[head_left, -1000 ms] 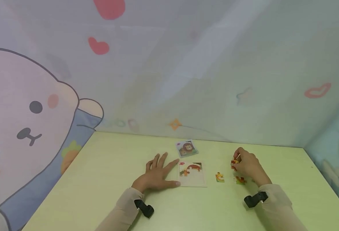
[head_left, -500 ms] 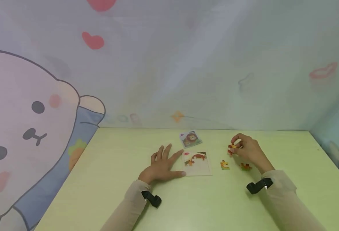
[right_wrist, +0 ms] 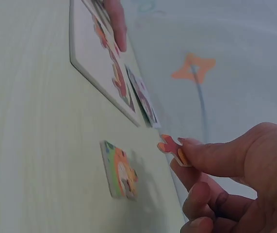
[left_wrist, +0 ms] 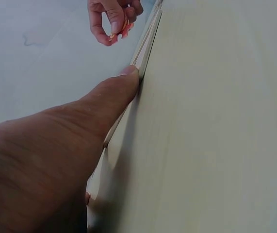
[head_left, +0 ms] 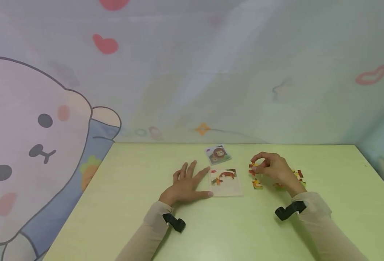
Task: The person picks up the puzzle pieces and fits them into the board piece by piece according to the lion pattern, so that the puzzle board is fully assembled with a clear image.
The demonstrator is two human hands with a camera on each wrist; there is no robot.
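Observation:
Between thumb and forefinger my right hand (head_left: 272,168) pinches a red and yellow jigsaw piece (right_wrist: 173,149), held above the table. My left hand (head_left: 186,185) lies spread, its thumb and forefinger at the left edge of a square puzzle tray (head_left: 228,190). Along the tray's top several fitted pieces (head_left: 226,175) show a brown mane, while its lower part is bare white. In the right wrist view a loose orange and green piece (right_wrist: 120,171) lies on the table below the pinched one. It sits just right of the tray in the head view.
Behind the tray lies a small lion picture card (head_left: 218,154). More loose pieces (head_left: 299,175) lie on the table beyond the right wrist, partly hidden by it. A printed cloth backdrop (head_left: 192,72) rises at the table's far edge.
My right hand has lifted the pinched piece and carried it left toward the tray, uncovering loose pieces to its right. The left hand keeps its place at the tray. The head view has shifted.

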